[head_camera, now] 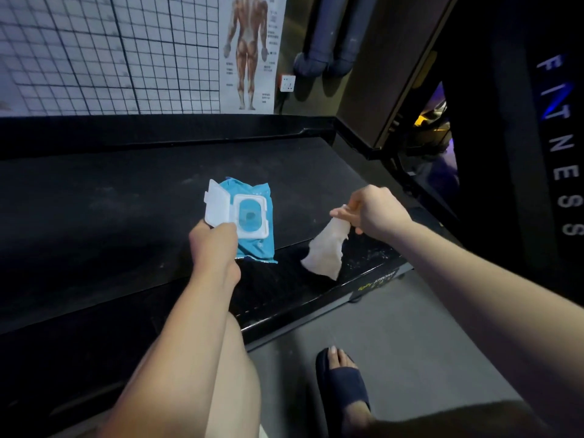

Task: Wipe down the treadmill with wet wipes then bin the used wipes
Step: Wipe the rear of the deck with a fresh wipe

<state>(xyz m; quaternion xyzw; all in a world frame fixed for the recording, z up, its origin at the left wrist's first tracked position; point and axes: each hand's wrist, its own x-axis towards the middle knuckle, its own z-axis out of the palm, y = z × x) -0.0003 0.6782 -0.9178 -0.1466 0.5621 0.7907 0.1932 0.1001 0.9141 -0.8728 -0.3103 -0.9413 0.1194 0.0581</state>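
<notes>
Treadmill (110, 200) upright (512, 137) reads FITNESS; right fingers (340, 213) pinch a wipe (325, 251), left fingers (222, 230) hold the pack (256, 248) lid (218, 203).

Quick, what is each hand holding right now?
Left hand: grips the blue wipes pack by its open lid.
Right hand: pinches a wet wipe.

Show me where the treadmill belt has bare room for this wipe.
The belt is bare left of the wipes pack, up to the far rail, and between pack and upright. Crowded: the near edge, where left hand grips the pack and right hand pinches the wipe.
</notes>
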